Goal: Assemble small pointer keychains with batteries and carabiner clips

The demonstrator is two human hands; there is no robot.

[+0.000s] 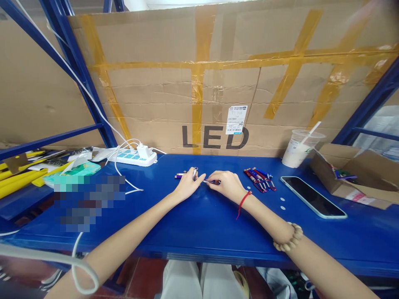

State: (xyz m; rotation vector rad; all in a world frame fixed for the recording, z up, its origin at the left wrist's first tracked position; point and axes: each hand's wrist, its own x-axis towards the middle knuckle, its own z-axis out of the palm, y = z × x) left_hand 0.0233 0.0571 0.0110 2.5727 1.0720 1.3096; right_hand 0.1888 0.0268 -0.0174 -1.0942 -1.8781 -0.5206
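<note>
Over the middle of the blue table, my left hand (188, 185) is closed, with a small silver metal clip (195, 173) showing between its fingers. A slim purple piece (179, 176) sticks out beside that hand on its left; whether it is held or lies on the table I cannot tell. My right hand (229, 185) pinches a small dark slim piece with a shiny tip (215, 182), close to the left fingertips. Right of this hand lies a bunch of slim red and blue pieces with metal clips (260, 179). Small pale discs (282, 199) lie near the bunch.
A phone (313, 197) and an open cardboard box (352, 178) are at the right. Behind them stands a plastic cup with a straw (299, 149). At the left, a white power strip (134, 157) trails cables. A large cardboard sheet (156, 91) closes off the back.
</note>
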